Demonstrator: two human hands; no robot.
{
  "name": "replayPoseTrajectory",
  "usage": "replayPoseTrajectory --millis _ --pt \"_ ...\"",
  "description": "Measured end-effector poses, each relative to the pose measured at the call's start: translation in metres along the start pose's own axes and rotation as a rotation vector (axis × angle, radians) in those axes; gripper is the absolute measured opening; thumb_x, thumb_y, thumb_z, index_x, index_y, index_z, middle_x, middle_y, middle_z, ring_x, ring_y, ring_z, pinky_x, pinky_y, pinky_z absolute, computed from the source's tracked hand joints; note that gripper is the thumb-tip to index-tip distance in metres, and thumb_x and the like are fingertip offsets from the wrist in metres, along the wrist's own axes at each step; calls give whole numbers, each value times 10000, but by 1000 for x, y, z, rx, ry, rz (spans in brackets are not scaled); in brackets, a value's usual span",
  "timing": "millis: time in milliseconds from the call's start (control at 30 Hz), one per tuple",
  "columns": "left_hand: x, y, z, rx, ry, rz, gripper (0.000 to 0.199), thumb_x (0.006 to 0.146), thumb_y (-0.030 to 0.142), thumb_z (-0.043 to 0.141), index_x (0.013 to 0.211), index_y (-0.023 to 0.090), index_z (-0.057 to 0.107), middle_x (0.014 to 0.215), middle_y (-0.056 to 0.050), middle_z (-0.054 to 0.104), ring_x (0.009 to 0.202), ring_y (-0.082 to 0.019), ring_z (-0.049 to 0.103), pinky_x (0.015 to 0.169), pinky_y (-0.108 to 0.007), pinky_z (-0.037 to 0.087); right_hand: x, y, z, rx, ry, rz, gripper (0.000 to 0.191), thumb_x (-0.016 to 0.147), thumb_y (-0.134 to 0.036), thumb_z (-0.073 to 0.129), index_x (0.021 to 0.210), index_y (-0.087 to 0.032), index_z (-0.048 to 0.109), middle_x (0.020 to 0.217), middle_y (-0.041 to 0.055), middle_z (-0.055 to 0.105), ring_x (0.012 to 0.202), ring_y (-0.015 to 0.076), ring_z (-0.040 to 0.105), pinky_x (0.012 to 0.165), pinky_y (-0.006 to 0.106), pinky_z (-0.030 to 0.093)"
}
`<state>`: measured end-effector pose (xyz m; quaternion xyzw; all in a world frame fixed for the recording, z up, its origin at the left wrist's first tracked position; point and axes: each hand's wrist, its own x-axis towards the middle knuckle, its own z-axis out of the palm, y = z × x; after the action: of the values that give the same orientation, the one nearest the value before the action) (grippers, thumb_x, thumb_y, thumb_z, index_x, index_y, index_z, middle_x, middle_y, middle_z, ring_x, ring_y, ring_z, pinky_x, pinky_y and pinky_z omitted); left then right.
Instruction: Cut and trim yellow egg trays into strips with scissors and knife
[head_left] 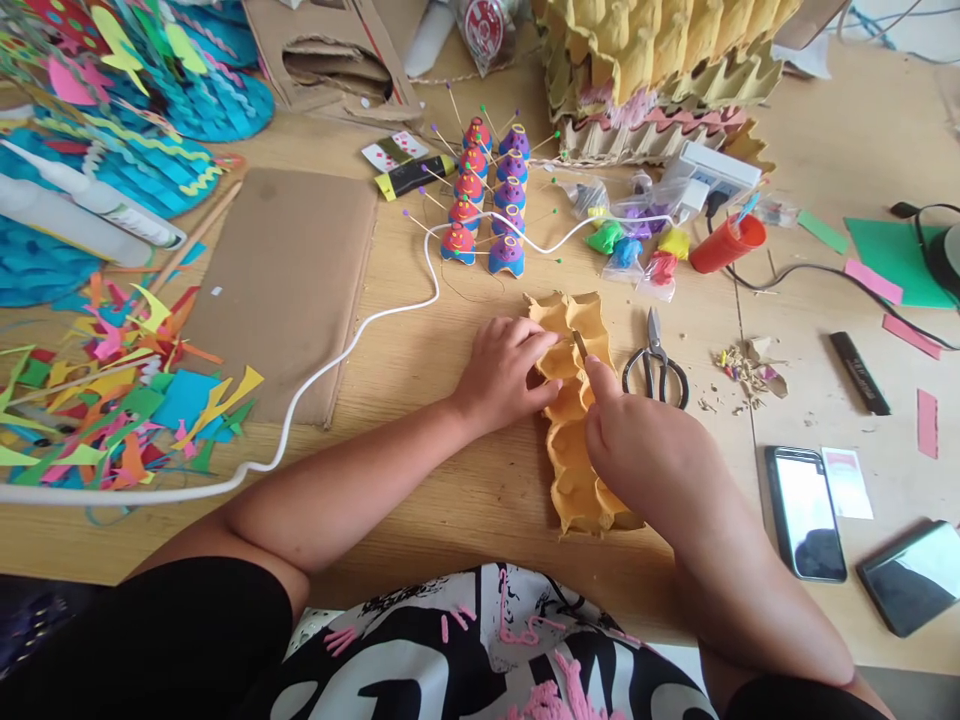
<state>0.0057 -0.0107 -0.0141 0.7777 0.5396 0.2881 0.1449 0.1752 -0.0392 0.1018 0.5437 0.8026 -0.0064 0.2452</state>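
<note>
A yellow egg carton piece (574,450) with two rows of cups lies on the table before me. My left hand (506,370) holds its left edge, the fingers over the upper cups and the thumb lower down. In my right hand (649,440) is a small knife (579,345), its narrow blade pointing into the carton between the rows. The index finger presses along the knife, and its handle is hidden in my palm. Black-handled scissors (656,365) lie just right of the carton. Beyond it stand painted egg-cup figures (469,185) in red, purple and blue, stuck with coloured pins.
A white cable (360,330) crosses the table past the figures. Paper scraps (135,390) and a cardboard sheet (285,270) lie left. Stacked egg trays (652,60) stand behind. To the right are a red cup (727,242), a marker (859,372) and a phone (806,515).
</note>
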Motion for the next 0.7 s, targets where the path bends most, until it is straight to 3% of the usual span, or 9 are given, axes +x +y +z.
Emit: replayPoseTrajectory --millis 367,700 --pt "1 2 0 -12 6 -23 507 833 427 713 1280 191 666 1218 -105 651 1130 -309 557 1034 -469 427 0 -1 4 48 -21 2 628 1019 -251 349 1629 -108 299 716 93 748 597 229 690 464 304 260" --pt "1 2 2 -14 38 -18 492 833 415 717 1273 199 676 1193 -103 647 1133 -296 558 1041 -456 442 -4 -2 11 49 43 -6 640 1001 -184 357 1627 -72 290 693 98 737 570 212 688 445 288 234"
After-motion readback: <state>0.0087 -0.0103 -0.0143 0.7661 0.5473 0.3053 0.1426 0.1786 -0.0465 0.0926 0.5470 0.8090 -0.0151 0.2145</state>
